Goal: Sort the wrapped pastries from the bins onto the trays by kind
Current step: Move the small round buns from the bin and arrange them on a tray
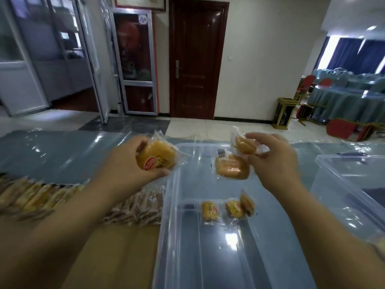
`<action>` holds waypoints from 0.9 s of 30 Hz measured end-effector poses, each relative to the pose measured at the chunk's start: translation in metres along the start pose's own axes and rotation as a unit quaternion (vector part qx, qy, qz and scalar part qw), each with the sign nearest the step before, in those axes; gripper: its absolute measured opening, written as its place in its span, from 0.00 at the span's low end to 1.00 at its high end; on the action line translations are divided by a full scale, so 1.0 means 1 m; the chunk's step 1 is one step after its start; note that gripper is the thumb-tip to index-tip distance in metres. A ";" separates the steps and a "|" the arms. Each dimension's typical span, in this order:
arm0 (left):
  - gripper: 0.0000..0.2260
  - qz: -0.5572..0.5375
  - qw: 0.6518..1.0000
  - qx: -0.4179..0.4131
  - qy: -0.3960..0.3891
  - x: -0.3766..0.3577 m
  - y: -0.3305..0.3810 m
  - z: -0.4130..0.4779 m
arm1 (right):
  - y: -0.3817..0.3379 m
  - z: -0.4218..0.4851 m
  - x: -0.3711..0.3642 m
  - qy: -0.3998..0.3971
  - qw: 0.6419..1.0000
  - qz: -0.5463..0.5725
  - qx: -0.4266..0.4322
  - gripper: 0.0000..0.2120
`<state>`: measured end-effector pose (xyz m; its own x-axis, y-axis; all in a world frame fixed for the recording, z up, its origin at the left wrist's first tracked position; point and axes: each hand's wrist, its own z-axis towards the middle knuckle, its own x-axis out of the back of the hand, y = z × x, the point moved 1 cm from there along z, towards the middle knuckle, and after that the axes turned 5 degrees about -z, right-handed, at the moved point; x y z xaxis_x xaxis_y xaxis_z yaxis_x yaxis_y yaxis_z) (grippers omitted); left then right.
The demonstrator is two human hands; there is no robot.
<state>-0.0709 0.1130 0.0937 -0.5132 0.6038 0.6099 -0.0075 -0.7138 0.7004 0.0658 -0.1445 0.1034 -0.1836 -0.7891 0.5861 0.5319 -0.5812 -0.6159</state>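
My left hand [127, 165] grips a wrapped yellow cake [156, 158] with a red round label, held just left of the clear plastic bin [173, 205]. My right hand [270, 157] pinches a small wrapped brown bun [244, 143] above the bin's far end. A larger wrapped ridged bun [232, 168] hangs or lies right under it, touching my fingers. Three small wrapped pastries [227, 209] lie on the bin's floor. Left of the bin, rows of sorted wrapped pastries: yellow ones [35, 197] and brownish ones [137, 209].
A second clear bin [333, 180] stands at the right. A brown cardboard surface [116, 251] lies in front of the rows. The table carries a blue cloth under clear film [62, 155]. Beyond the table are a tiled floor, doors and red chairs.
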 end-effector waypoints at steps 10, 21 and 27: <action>0.27 0.000 0.994 0.014 0.112 0.162 -0.087 -0.124 | -0.196 -0.108 -0.079 -0.044 0.986 0.121 0.105 0.23; 0.21 -0.066 0.965 0.196 0.159 0.320 -0.268 -0.284 | -0.340 -0.253 -0.276 -0.215 0.963 0.128 0.100 0.23; 0.19 -0.044 0.942 0.274 0.188 0.380 -0.338 -0.333 | -0.391 -0.294 -0.370 -0.284 0.941 0.155 0.095 0.24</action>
<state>-0.5489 0.4656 -0.0344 -0.8000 0.4105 0.4375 0.3262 -0.3144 0.8915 -0.3176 0.3167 -0.0272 0.4489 -0.6500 0.6132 0.6344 -0.2515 -0.7310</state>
